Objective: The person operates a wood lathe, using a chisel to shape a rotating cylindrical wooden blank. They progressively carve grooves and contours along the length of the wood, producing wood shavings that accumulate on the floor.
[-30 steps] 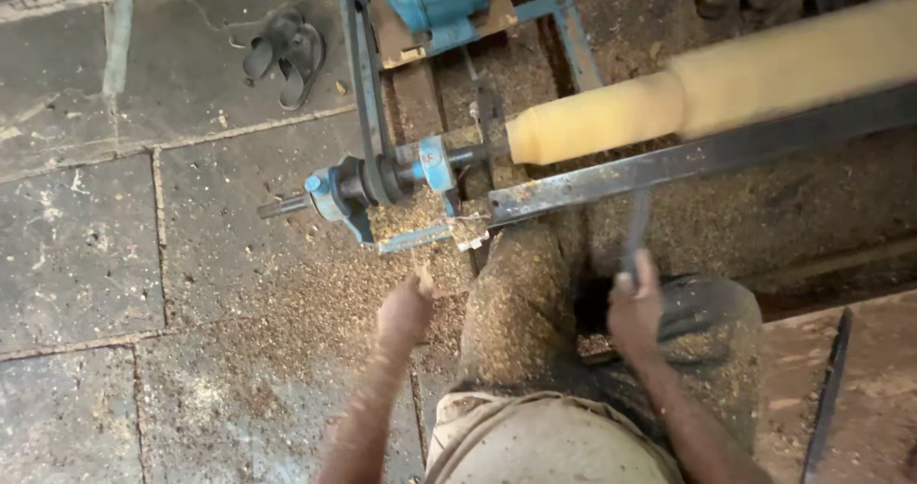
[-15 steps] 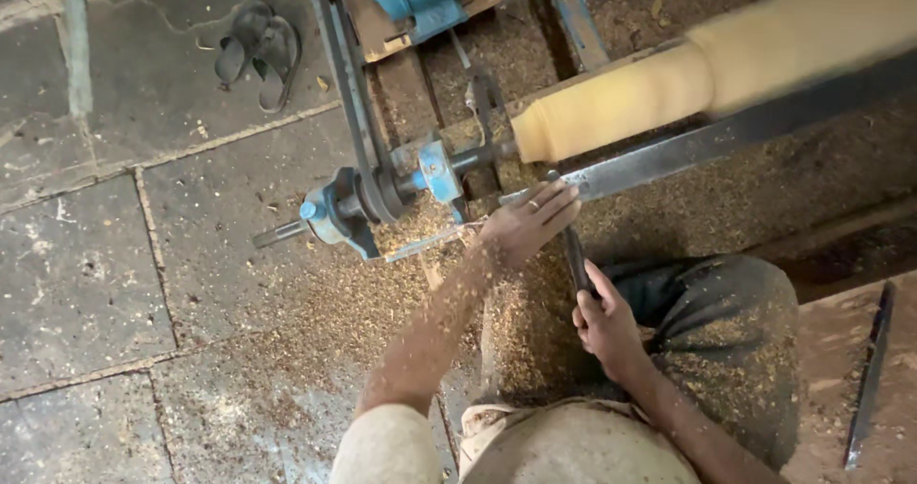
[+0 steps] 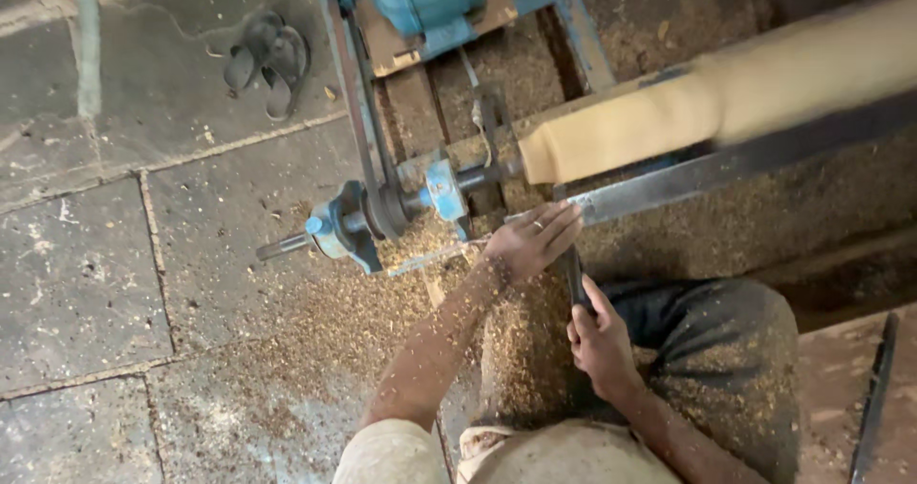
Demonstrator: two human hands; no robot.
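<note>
Head view: left hand (image 3: 531, 243) at centre frame, fingers laid flat on the metal tool rest (image 3: 726, 167), grip spread. Right hand (image 3: 599, 341) just below, grip pinching the dark chisel handle (image 3: 575, 279). Pale wooden cylinder (image 3: 707, 107) upper right on the blue lathe (image 3: 382, 212); sawdust across the floor (image 3: 86, 283).

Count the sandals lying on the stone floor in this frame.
2: both dark sandals lie side by side on the stone floor at upper left, left of the blue lathe frame, far from both hands. Others may lie out of view.
</note>
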